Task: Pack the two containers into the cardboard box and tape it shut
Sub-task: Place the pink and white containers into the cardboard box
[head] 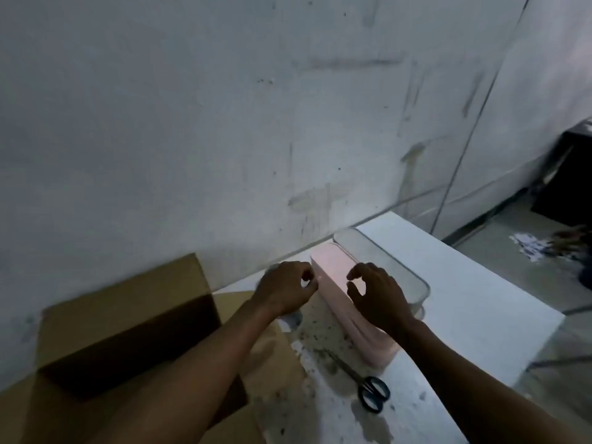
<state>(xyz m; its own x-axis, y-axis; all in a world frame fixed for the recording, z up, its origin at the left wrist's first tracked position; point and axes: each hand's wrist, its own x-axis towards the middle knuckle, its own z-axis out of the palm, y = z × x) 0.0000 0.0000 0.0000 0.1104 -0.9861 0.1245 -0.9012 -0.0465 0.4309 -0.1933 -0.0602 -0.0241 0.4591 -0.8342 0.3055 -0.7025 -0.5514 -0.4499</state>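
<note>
a: head view, nearest first: black-handled scissors (368,387) lie flat on the counter (464,299), blades pointing away twd the pink container (339,283). counter surface round them is speckled and stained.

b: and the box?

a: cardboard box (128,331) sits at the left w/ flaps up, open, inside dark. can't see anything in it. both forearms reach over its right flap and the counter.

b: hands?

a: left hand (285,291) hovers at the left edge of the pink container, fingers curled in, thumb and forefinger close together, nothing clearly held. can't tell if it touches the container. sth pale shows under the wrist, too blurred to name. right hand (378,298) is over the pink container's right side, fingers spread and bent like a claw, half open, empty.

b: containers?

a: both on the counter, outside the box. pink one long, narrow, lidded. clear container (390,267) is just beside it on the right, touching or nearly. beyond: a scuffed white wall (224,123). far right, floor w/ paper scraps (528,246), blurry.
</note>
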